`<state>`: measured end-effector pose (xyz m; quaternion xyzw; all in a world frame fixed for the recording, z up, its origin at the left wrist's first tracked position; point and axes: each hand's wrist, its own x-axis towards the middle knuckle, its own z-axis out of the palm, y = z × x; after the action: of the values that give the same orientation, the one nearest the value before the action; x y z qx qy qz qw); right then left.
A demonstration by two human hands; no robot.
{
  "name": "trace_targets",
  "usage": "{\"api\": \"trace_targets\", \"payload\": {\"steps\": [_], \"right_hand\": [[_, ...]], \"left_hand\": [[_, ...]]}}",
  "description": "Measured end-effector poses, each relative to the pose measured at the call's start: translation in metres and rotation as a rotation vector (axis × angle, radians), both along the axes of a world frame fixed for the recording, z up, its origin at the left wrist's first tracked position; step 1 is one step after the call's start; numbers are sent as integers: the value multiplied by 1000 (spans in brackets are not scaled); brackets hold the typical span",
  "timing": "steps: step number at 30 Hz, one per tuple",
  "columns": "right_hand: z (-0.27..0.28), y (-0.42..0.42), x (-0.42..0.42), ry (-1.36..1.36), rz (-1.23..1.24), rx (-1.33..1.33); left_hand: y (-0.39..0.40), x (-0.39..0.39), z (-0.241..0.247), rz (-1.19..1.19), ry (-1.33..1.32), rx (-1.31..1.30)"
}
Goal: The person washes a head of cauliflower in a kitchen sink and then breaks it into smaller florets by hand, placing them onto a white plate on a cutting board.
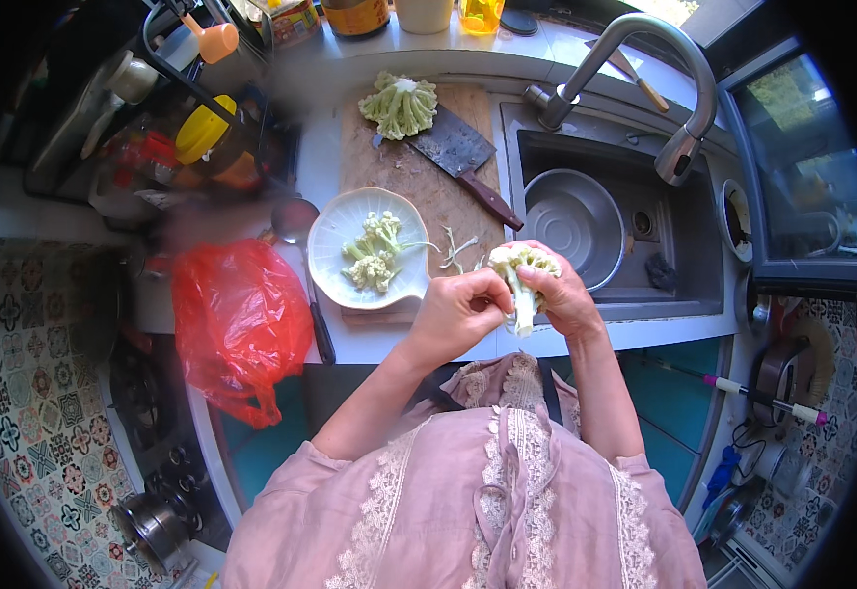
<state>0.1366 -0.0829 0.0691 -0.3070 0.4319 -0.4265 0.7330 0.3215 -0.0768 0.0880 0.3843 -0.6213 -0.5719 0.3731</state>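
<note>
My right hand holds a cauliflower piece by its head, the thick stem pointing down toward me. The fingers of my left hand are bent against the side of that stem; whether they pinch a strip of it I cannot tell. To the left, a pale plate with a wavy rim bears several small florets. Thin stem scraps lie just right of the plate. A larger cauliflower piece rests at the far end of the wooden cutting board, touching the blade of a cleaver.
The sink on the right holds a metal basin under a curved faucet. A red plastic bag hangs over the counter's front edge at left, beside a ladle. A knife lies behind the sink.
</note>
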Motion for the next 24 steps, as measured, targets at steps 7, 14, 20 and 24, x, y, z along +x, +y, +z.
{"api": "trace_targets", "payload": {"steps": [7, 14, 20, 24], "right_hand": [[-10, -7, -6, -31, -33, 8], [-7, -10, -8, -93, 31, -21], [-4, -10, -11, -188, 72, -49], [6, -13, -10, -130, 24, -101]], "left_hand": [[-2, 0, 2, -143, 176, 291], [-7, 1, 6, -139, 104, 103], [-14, 4, 10, 42, -78, -224], [-18, 7, 8, 143, -257, -546]]}}
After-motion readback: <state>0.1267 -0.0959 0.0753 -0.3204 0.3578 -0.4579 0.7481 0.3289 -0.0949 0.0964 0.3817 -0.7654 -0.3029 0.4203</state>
